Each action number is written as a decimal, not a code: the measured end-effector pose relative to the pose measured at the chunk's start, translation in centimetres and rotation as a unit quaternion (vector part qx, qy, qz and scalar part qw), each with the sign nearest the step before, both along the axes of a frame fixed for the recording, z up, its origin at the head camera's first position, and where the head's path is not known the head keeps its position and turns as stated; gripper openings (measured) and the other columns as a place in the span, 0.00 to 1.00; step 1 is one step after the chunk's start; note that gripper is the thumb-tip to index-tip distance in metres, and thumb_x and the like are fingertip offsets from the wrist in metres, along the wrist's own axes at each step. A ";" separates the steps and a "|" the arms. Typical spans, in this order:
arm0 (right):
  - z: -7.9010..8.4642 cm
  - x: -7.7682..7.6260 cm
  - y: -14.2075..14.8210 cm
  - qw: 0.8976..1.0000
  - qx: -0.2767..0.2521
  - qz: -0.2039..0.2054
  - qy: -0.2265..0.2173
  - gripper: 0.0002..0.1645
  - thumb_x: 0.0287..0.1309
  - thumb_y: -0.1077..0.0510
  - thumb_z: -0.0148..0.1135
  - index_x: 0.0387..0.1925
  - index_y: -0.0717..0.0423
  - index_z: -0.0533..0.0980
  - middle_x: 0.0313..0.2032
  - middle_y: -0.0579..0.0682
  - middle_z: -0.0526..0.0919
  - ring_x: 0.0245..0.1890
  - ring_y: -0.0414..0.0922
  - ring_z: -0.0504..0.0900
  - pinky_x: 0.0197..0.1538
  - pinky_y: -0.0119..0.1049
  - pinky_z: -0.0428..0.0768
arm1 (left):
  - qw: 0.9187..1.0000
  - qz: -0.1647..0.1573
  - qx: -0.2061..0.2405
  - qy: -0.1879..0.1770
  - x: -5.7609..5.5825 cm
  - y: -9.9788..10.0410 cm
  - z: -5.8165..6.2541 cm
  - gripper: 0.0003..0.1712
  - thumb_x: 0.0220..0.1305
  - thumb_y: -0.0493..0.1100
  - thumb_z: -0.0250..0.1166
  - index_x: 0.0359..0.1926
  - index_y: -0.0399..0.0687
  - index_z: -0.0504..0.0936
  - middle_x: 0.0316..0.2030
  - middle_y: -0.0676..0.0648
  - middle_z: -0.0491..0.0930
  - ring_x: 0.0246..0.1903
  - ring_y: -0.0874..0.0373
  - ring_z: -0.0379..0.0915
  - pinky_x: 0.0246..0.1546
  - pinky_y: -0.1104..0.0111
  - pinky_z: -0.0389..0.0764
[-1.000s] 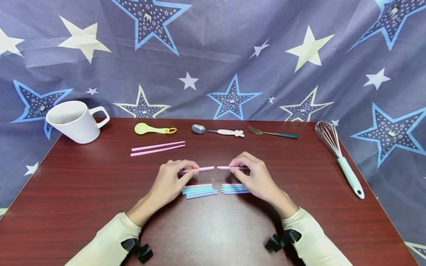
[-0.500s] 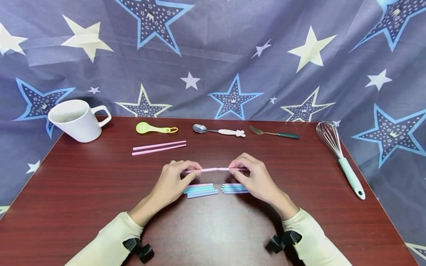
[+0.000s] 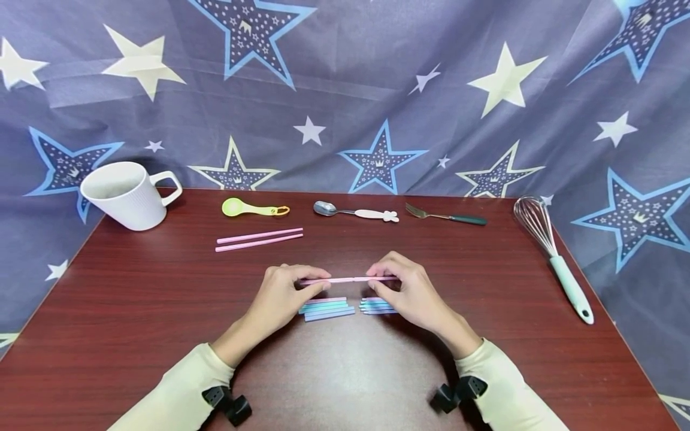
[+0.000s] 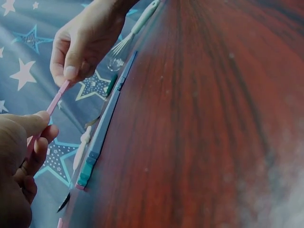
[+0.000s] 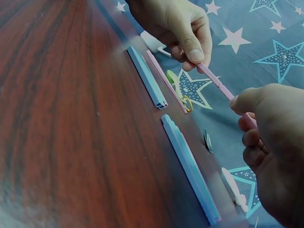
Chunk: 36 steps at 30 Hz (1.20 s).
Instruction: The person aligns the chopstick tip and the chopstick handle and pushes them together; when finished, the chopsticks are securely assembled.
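Note:
Just above the table, two pink chopstick halves meet end to end, with a fine seam between them. My left hand (image 3: 280, 293) pinches the left chopstick half (image 3: 339, 280) between thumb and fingers. The right chopstick half (image 3: 360, 279) is pinched by my right hand (image 3: 414, 293). In the right wrist view a narrower joint shows on the pink stick (image 5: 221, 87) between both hands. Below them lie two rows of chopstick halves in pink, teal and blue: a left row (image 3: 329, 311) and a right row (image 3: 376, 307), the latter partly hidden behind my right hand.
Two long pink chopsticks (image 3: 260, 235) lie at back left. Along the back are a white mug (image 3: 126, 197), a yellow-green measuring spoon (image 3: 250, 208), a white-handled spoon (image 3: 369, 214) and a green-handled fork (image 3: 447, 217). A whisk (image 3: 563, 278) lies by the right edge; a star-patterned cloth (image 3: 345, 72) hangs behind.
One second ago a gap separated the two pink halves; their ends came together and the gap is closed now. Both hands have dropped slightly toward the near side.

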State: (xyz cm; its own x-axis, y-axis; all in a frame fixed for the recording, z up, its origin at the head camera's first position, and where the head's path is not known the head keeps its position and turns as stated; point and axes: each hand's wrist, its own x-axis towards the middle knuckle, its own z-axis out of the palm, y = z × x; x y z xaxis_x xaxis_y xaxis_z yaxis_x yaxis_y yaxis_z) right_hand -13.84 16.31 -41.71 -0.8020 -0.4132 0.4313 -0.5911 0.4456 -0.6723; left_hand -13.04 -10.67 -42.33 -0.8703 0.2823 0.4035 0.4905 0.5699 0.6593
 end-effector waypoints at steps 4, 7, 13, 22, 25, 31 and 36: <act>0.0 0.1 0.0 1.000 -0.004 0.000 -0.004 0.07 0.59 0.66 0.73 0.37 0.52 0.86 0.34 0.43 0.83 0.34 0.37 0.80 0.38 0.29 0.79 | 1.000 -0.007 -0.002 0.019 0.0 0.0 0.0 0.06 0.59 0.46 0.78 0.39 0.57 0.93 0.33 0.59 0.91 0.29 0.66 0.78 0.30 0.70 0.71; -0.1 0.0 -0.1 1.000 -0.004 0.000 -0.003 0.07 0.59 0.66 0.73 0.37 0.53 0.86 0.34 0.44 0.83 0.34 0.37 0.79 0.38 0.29 0.79 | 0.999 -0.011 -0.003 0.032 0.1 0.0 -0.1 0.05 0.59 0.45 0.77 0.38 0.58 0.93 0.33 0.59 0.91 0.28 0.66 0.76 0.30 0.71 0.69; 0.0 0.1 -0.2 1.000 -0.007 0.001 0.000 0.06 0.58 0.67 0.73 0.36 0.54 0.86 0.34 0.44 0.83 0.34 0.37 0.79 0.37 0.30 0.78 | 0.998 -0.015 -0.006 0.055 0.1 0.1 -0.3 0.05 0.60 0.44 0.77 0.38 0.58 0.93 0.32 0.59 0.90 0.25 0.68 0.68 0.28 0.73 0.66; 0.2 0.3 -0.4 1.000 -0.011 0.008 0.000 0.05 0.59 0.67 0.72 0.36 0.56 0.85 0.34 0.45 0.82 0.34 0.38 0.78 0.36 0.29 0.77 | 0.995 -0.029 -0.014 0.090 0.2 -0.1 -0.3 0.05 0.60 0.44 0.77 0.37 0.58 0.92 0.26 0.59 0.88 0.24 0.68 0.63 0.27 0.74 0.63; 0.1 0.4 -0.5 1.000 -0.012 0.008 0.000 0.05 0.60 0.67 0.72 0.36 0.55 0.85 0.33 0.44 0.82 0.33 0.37 0.78 0.36 0.29 0.77 | 0.994 -0.038 -0.011 0.098 0.1 0.0 -0.3 0.04 0.60 0.43 0.77 0.37 0.57 0.92 0.24 0.58 0.88 0.23 0.68 0.63 0.26 0.74 0.63; 0.0 0.4 -0.5 1.000 -0.013 0.004 0.001 0.05 0.61 0.66 0.72 0.35 0.53 0.84 0.33 0.44 0.82 0.33 0.37 0.77 0.35 0.28 0.76 | 0.991 -0.049 -0.007 0.122 0.1 0.1 -0.5 0.04 0.59 0.41 0.77 0.36 0.55 0.92 0.24 0.58 0.87 0.22 0.68 0.65 0.27 0.74 0.63; 0.0 0.4 -0.6 1.000 -0.013 0.011 0.005 0.05 0.60 0.66 0.72 0.36 0.54 0.84 0.34 0.44 0.82 0.33 0.37 0.77 0.36 0.30 0.77 | 0.989 -0.059 -0.002 0.133 0.0 0.0 -0.6 0.05 0.58 0.40 0.77 0.36 0.54 0.92 0.25 0.57 0.88 0.22 0.68 0.67 0.28 0.74 0.64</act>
State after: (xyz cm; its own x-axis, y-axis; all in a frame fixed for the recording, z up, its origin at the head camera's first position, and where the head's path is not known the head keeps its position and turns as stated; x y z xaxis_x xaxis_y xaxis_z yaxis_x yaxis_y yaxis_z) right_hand -13.44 15.67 -41.71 -0.7886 -0.4186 0.4505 -0.6074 0.4155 -0.6771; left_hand -13.05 -10.69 -42.97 -0.6947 0.3771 0.6125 0.7093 0.5002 0.4966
